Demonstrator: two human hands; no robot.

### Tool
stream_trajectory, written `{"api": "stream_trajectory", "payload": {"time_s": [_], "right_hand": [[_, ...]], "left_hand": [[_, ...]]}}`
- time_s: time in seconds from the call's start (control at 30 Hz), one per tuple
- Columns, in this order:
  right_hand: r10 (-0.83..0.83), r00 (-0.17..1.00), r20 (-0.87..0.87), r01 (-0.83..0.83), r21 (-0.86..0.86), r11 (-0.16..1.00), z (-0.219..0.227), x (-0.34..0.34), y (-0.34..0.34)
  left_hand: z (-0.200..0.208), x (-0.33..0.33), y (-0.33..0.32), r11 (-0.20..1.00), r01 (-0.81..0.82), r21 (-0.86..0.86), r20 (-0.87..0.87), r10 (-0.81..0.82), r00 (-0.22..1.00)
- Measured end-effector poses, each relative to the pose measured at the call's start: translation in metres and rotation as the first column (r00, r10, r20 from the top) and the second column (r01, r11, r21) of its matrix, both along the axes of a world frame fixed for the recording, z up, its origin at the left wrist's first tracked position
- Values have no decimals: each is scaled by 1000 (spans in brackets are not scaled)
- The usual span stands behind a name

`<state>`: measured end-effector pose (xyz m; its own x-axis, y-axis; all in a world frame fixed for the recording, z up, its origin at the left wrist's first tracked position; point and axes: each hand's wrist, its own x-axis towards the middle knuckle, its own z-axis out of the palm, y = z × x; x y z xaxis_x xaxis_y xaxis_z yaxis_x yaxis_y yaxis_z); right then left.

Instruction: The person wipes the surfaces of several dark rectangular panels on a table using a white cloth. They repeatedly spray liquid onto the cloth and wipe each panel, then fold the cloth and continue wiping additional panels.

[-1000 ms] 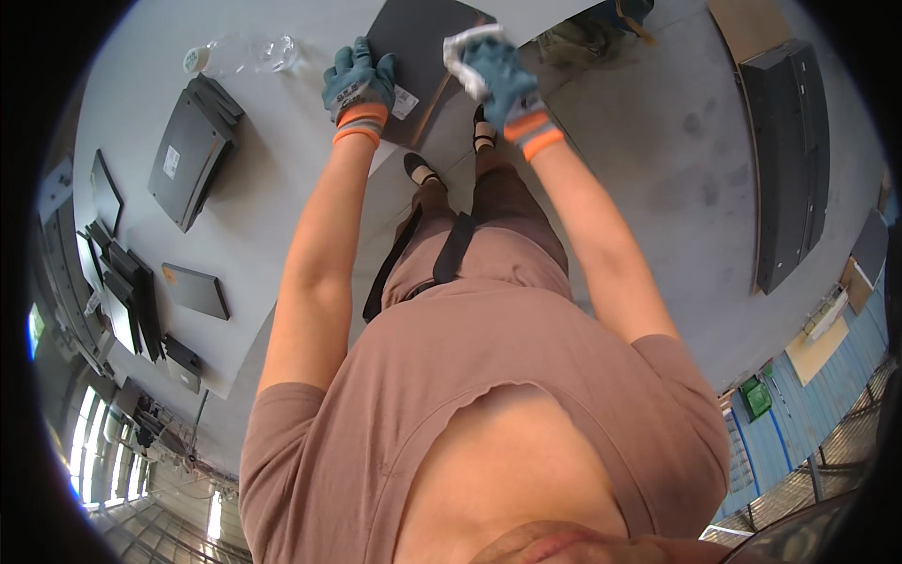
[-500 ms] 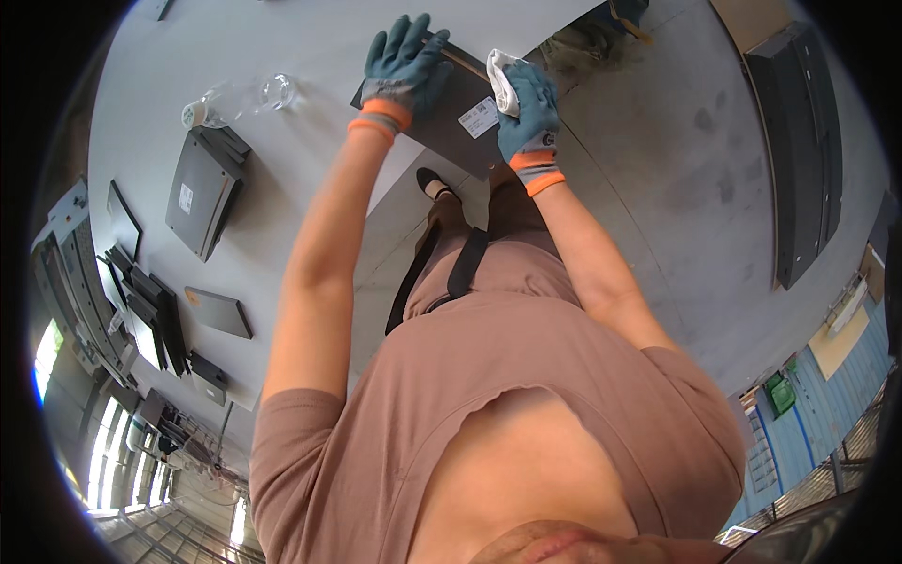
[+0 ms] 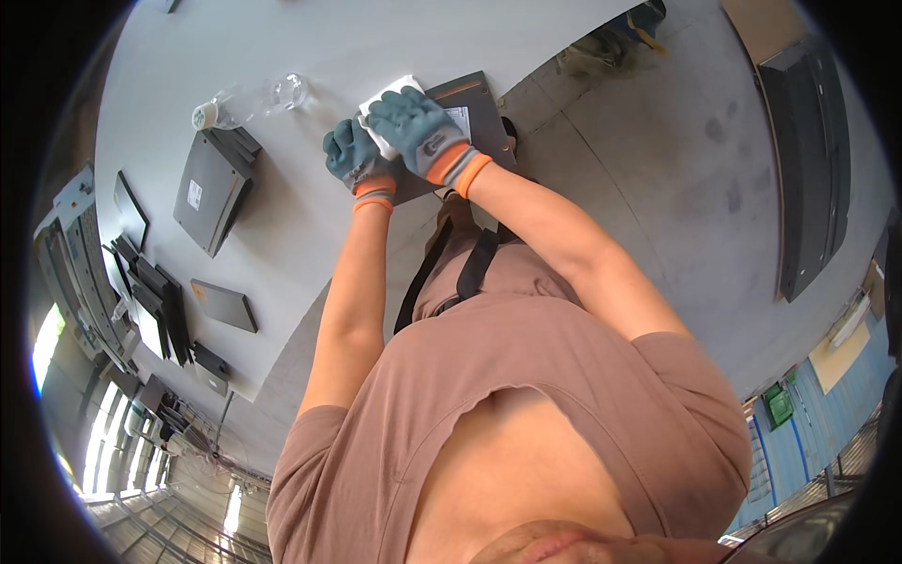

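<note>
A dark grey flat panel point(image 3: 484, 117) with a white label point(image 3: 460, 120) lies at the front edge of the table, partly over it. My right hand point(image 3: 413, 127), in a grey-green glove with an orange cuff, presses a folded white cloth point(image 3: 406, 86) onto the panel's left part. Close beside it, my left hand point(image 3: 357, 155) wears the same kind of glove. Its fingers are curled at the panel's left end, and the gloves hide that edge.
A clear plastic bottle point(image 3: 254, 101) lies on the pale table point(image 3: 310, 38). Left of my hands sit a stack of dark panels point(image 3: 211, 188), a single panel point(image 3: 224, 305) and several more pieces point(image 3: 150, 291). Long dark parts point(image 3: 808, 179) lie at the far right.
My right hand has carried the cloth leftward across the panel, next to my left hand. The left hand has come down and left, its spread fingers now curled. The panel's angle has shifted.
</note>
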<state>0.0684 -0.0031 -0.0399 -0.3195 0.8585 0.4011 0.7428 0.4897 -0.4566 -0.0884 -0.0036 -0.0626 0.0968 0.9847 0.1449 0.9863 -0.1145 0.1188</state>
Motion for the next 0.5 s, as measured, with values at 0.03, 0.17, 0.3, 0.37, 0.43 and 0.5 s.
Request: {"api": "stream_trajectory", "payload": {"time_s": [0.03,0.17,0.3,0.37,0.43,0.5], "right_hand": [[-72,993,96,60,119,991,-2,-9,0],[13,965,263,3,-60,998,-5,17,-1],[-92,958,270,121,-91,989,-15,101,-2],[-250,925,287,330,-276,903,-13,146,1],[-330,919,218,340,-10,940,-37,206,-1],[-405,912,72,407,-16,913,-5,193,-3]], "left_hand": [[-4,-5,-2,999,-2,48,27,0,1000],[-3,-5,-9,993,-51,110,88,41,995],[-1,1,-6,974,-110,197,157,80,984],[0,1,-6,971,-130,198,180,94,979],[4,8,0,969,-156,193,173,123,977],[7,4,-2,967,-213,142,150,191,970]]}}
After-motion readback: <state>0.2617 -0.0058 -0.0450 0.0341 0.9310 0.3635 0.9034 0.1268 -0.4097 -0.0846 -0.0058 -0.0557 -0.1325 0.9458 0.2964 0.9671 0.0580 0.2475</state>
